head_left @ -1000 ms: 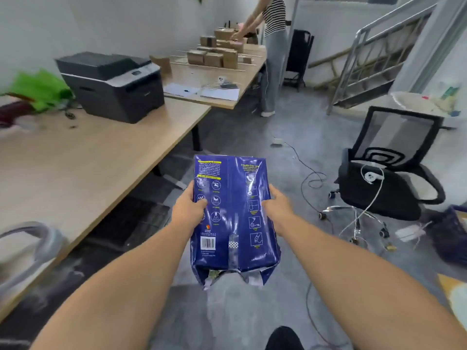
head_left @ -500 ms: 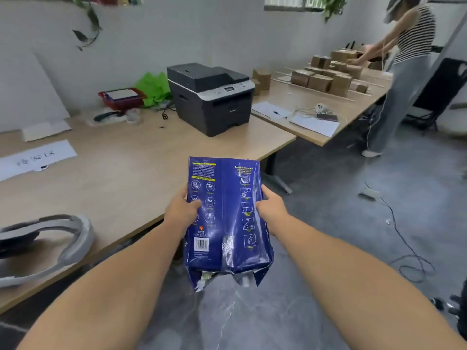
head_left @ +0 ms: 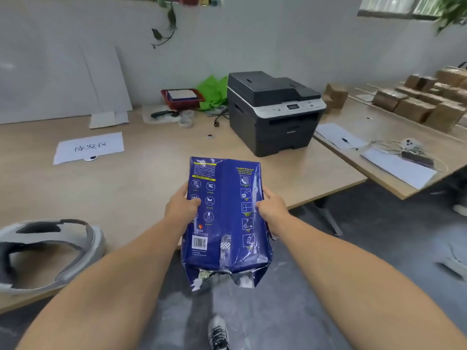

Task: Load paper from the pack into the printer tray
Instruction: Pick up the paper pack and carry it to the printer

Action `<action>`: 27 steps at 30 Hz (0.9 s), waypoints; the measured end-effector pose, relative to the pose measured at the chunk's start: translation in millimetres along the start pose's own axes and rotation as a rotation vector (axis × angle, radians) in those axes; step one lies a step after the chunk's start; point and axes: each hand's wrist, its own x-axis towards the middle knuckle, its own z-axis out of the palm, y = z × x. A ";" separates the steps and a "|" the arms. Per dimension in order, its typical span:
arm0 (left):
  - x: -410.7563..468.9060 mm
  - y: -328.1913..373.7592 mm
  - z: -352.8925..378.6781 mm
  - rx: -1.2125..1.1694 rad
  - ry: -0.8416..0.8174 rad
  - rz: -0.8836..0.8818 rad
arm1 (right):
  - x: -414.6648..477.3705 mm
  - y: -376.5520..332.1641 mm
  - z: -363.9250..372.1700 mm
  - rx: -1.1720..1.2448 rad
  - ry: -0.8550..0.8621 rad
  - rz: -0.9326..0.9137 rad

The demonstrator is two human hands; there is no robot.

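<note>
We are gripping the blue paper pack (head_left: 225, 213) by its long sides, left hand (head_left: 180, 208) and right hand (head_left: 271, 210) clamped; it looks heavy, slick-wrapped, torn open below our grip, printer (head_left: 275, 112) well beyond

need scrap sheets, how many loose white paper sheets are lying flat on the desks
4: a sign sheet with handwriting at left, one by the wall boards, one under a pen right of the printer, one under cables. More may be hidden.
</note>
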 end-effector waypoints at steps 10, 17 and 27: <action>166.0 16.1 10.7 -0.025 0.040 -0.077 | 172.2 -61.6 44.6 -0.073 -0.043 0.033; 232.6 20.4 13.4 -0.009 0.102 -0.152 | 254.9 -84.0 69.6 -0.117 -0.124 0.070; 321.9 11.4 45.4 -0.056 0.220 -0.314 | 381.5 -96.0 89.5 -0.188 -0.282 0.142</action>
